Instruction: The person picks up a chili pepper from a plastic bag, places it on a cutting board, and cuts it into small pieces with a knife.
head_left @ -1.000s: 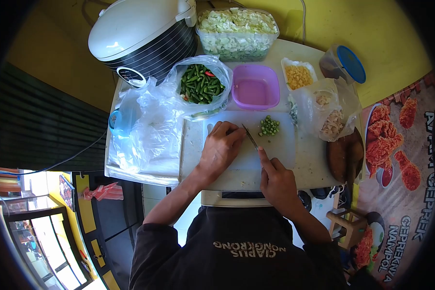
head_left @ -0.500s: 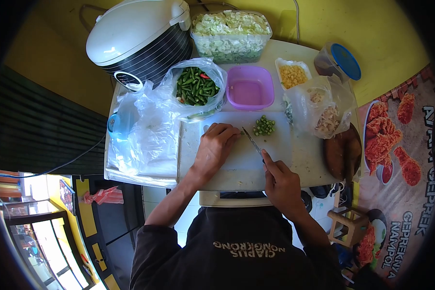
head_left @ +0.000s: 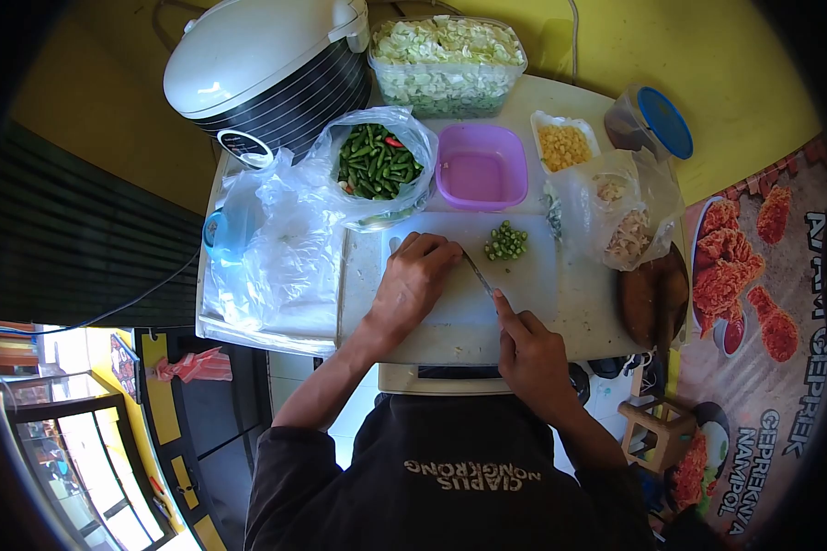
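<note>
Green cut pieces (head_left: 505,241) on a pale board (head_left: 528,298), a knife (head_left: 477,274) beside them

Head view: the board lies on the table (head_left: 459,351), a little in from the middle of its near edge. The cut pieces sit in a small heap near the board's far right corner. The right hand (head_left: 530,356) grasps the knife by its handle, forefinger stretched along it, the blade slanting up and leftward to the left hand (head_left: 415,280). Over the board's left part, the left fingers are bunched at the blade's tip; I cannot tell what, if anything, they pinch.

Beyond the board's far edge stand an open plastic bag (head_left: 420,138) of whole green chillies (head_left: 378,163) and a purple tub (head_left: 482,170). A rice cooker (head_left: 276,73) fills the table's far left corner; a container of shredded cabbage (head_left: 446,83) stands along the far edge. Toward the far right corner are a tray of yellow pieces (head_left: 565,147) and a blue-lidded tub (head_left: 632,124). A brown dish (head_left: 636,294) rests by the right edge.
</note>
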`<state>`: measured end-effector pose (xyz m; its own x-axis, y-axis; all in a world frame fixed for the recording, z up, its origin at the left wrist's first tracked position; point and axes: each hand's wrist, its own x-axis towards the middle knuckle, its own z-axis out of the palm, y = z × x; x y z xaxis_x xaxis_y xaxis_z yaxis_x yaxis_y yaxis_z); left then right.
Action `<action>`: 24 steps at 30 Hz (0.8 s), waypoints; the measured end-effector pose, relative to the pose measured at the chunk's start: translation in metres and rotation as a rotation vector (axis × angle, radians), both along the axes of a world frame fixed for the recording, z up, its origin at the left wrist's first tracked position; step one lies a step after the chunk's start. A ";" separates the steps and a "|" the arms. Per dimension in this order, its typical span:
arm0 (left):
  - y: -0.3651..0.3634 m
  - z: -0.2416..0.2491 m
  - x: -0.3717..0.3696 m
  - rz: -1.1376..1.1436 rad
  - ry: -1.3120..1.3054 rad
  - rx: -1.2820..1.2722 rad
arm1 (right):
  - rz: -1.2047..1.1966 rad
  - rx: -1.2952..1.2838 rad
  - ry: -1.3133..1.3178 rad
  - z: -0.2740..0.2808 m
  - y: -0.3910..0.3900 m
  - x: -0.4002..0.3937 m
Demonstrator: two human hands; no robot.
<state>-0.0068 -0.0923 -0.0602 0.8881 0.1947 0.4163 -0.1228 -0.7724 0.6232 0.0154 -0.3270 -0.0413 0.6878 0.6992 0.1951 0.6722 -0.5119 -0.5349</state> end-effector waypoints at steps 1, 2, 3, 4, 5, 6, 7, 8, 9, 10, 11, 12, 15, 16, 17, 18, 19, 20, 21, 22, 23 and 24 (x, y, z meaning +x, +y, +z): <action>0.000 0.000 0.000 -0.002 -0.001 0.002 | -0.003 0.007 -0.006 0.000 0.006 0.002; 0.000 0.000 0.000 -0.004 0.006 0.004 | -0.004 -0.002 -0.004 -0.001 0.013 0.005; 0.000 0.000 0.000 -0.005 0.014 0.006 | -0.004 -0.009 -0.003 -0.002 0.020 0.010; 0.001 0.001 -0.001 -0.002 0.020 0.011 | -0.001 -0.015 -0.002 -0.002 0.025 0.013; 0.001 0.001 -0.002 0.001 0.022 0.010 | 0.008 -0.021 -0.006 -0.003 0.024 0.012; 0.000 0.001 -0.002 0.004 0.022 0.008 | 0.017 -0.029 -0.012 -0.004 0.020 0.012; -0.001 0.001 -0.001 0.006 0.020 0.004 | 0.025 -0.039 -0.020 -0.004 0.016 0.013; -0.002 0.001 0.000 0.005 0.015 -0.003 | 0.025 -0.026 -0.017 -0.005 0.010 0.011; -0.003 0.000 0.000 0.008 0.010 -0.009 | 0.030 -0.012 -0.014 -0.007 0.003 0.008; -0.002 0.000 -0.001 0.013 0.004 -0.013 | 0.036 0.004 -0.011 -0.009 0.002 0.007; -0.002 -0.001 -0.001 0.015 0.004 -0.013 | 0.035 -0.008 -0.018 -0.009 0.004 0.007; -0.002 -0.003 -0.001 0.013 0.003 -0.013 | 0.028 -0.020 -0.027 -0.010 0.006 0.006; -0.001 -0.004 -0.001 -0.002 0.014 -0.004 | 0.027 -0.062 -0.041 -0.006 0.018 0.010; 0.000 -0.004 -0.002 -0.009 0.017 0.004 | 0.029 -0.074 -0.046 -0.005 0.022 0.012; 0.001 -0.002 -0.002 -0.014 0.008 0.005 | 0.030 -0.073 -0.044 -0.005 0.021 0.012; 0.002 -0.001 -0.002 -0.019 -0.002 0.005 | 0.030 -0.074 -0.043 -0.005 0.019 0.012; 0.002 0.000 -0.002 -0.025 -0.011 0.001 | 0.031 -0.078 -0.041 -0.005 0.015 0.011; 0.002 0.000 -0.002 -0.032 -0.014 -0.008 | 0.023 -0.073 -0.040 -0.004 0.011 0.008; 0.003 -0.001 -0.002 -0.037 -0.016 -0.018 | 0.016 -0.069 -0.039 -0.003 0.006 0.004; 0.003 0.000 -0.002 -0.044 -0.018 -0.028 | 0.008 -0.064 -0.037 -0.003 0.002 0.003; 0.004 0.000 -0.002 -0.051 -0.012 -0.037 | -0.008 -0.050 -0.022 -0.002 0.000 0.004; 0.004 0.001 -0.002 -0.057 -0.006 -0.045 | -0.024 -0.035 -0.006 -0.002 -0.003 0.006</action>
